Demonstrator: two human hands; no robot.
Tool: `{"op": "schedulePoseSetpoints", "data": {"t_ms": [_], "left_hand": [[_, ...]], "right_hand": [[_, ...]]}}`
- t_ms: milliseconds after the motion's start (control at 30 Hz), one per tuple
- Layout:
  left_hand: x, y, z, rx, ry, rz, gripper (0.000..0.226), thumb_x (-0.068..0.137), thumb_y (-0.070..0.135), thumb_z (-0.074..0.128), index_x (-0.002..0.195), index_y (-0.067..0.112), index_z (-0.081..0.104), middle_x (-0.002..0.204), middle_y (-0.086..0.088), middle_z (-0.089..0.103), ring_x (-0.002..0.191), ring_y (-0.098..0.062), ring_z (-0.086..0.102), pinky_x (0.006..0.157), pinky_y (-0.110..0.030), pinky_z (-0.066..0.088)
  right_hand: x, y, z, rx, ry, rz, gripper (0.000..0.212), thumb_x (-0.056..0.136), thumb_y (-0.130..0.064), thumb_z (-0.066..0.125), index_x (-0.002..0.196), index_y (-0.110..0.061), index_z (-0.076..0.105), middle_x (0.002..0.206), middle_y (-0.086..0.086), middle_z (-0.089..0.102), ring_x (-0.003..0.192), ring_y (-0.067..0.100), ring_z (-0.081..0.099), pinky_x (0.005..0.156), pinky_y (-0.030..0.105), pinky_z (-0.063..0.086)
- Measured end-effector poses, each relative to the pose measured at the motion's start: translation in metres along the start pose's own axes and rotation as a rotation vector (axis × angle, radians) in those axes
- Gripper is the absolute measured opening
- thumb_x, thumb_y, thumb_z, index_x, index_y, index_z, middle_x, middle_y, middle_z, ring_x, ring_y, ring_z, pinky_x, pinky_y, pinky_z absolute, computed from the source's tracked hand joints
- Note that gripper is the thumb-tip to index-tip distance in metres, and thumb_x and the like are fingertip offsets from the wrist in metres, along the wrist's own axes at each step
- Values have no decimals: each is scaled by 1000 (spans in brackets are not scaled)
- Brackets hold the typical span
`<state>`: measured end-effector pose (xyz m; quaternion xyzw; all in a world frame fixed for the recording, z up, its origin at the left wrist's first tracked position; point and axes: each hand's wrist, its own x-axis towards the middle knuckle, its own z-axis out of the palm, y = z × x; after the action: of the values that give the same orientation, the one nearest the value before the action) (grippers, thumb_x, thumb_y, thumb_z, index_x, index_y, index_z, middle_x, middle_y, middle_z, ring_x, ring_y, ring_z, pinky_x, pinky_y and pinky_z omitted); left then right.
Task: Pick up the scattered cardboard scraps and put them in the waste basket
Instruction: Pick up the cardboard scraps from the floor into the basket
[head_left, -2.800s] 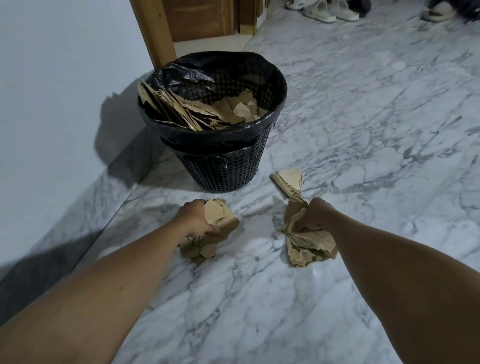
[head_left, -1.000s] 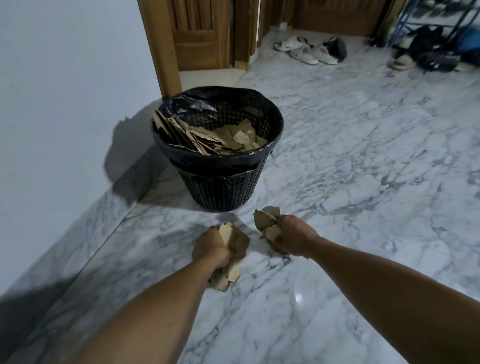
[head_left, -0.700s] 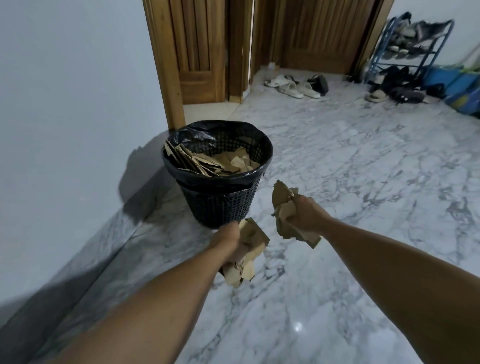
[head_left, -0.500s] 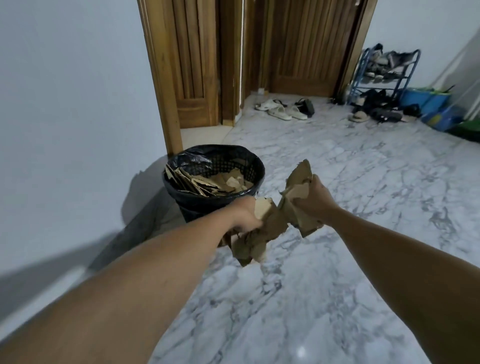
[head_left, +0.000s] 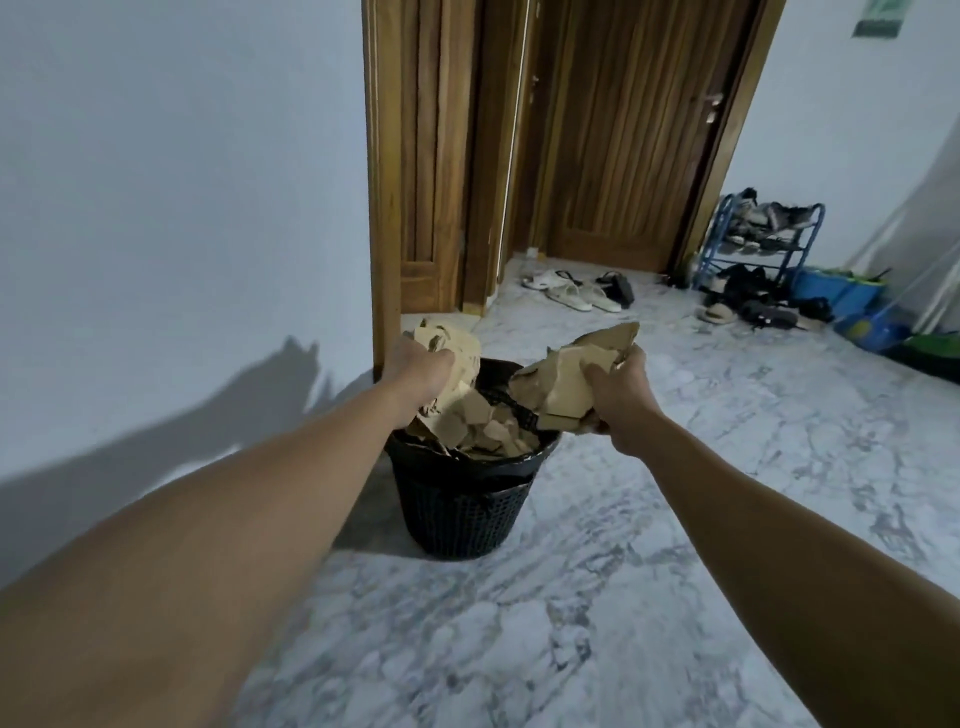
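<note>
- Scraps of cardboard fill both hands. The left bundle (head_left: 460, 345) is clutched in the left grip (head_left: 421, 369), whose fingers are curled tight round it with the back of the hand toward the camera.
- The left bundle's long axis stands near upright. Its crumpled top rises above the fist, and its torn lower pieces hang down, pointing into the mouth of the waste basket (head_left: 457, 514).
- Whether those lower pieces touch the pile below cannot be told.
- The right bundle (head_left: 563, 382) is held in the right grip (head_left: 621, 395), with the thumb pressed on the near face and the fingers wrapped behind.
- Its long axis slants. The lower end sits just above the basket's right rim, and a flat flap at the top points up and to the right, away from the camera.
- The basket is black mesh with a dark liner and stands upright on the marble floor (head_left: 571, 623). Loose scraps (head_left: 493, 436) are heaped inside it nearly to the rim.
- The left bundle hangs over the left half of the mouth. The right bundle is over the right rim, and part of it appears to lie outside the rim line.
- A white wall (head_left: 156, 208) runs close along the basket's left side, and a wooden door frame (head_left: 384, 208) stands just behind it. To the right and on the near side the floor lies open.
- Sandals (head_left: 571, 296), a shoe rack (head_left: 758, 239) and a blue tub (head_left: 831, 291) are well apart, at the far end.
</note>
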<state>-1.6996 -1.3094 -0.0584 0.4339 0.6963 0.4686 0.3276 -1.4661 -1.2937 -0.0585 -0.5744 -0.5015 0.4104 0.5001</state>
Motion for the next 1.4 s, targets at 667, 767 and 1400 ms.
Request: {"op": "schedulePoseSetpoints", "data": {"t_ms": [667, 767, 1400], "left_hand": [[34, -40, -4, 115, -227, -97, 57, 95, 53, 54, 131, 9, 57, 127, -12, 61, 115, -31, 57, 103, -44, 46], [41, -56, -6, 246, -126, 25, 36, 91, 44, 59, 81, 9, 64, 90, -12, 67, 83, -26, 64, 82, -35, 52], [21, -70, 29, 666, -362, 305, 37, 91, 38, 53, 73, 9, 65, 73, -7, 67, 71, -24, 65, 70, -34, 52]], "right_hand": [[29, 40, 73, 262, -121, 465, 41, 97, -32, 59, 129, -8, 53, 130, 17, 55, 110, 39, 59, 86, 59, 56], [23, 42, 66, 100, -54, 305, 25, 96, -28, 61, 103, -4, 61, 89, 12, 62, 77, 28, 64, 75, 41, 60], [16, 79, 22, -1298, -446, -315, 28, 81, -38, 66, 105, -24, 71, 116, 5, 48, 102, 28, 54, 85, 41, 55]]}}
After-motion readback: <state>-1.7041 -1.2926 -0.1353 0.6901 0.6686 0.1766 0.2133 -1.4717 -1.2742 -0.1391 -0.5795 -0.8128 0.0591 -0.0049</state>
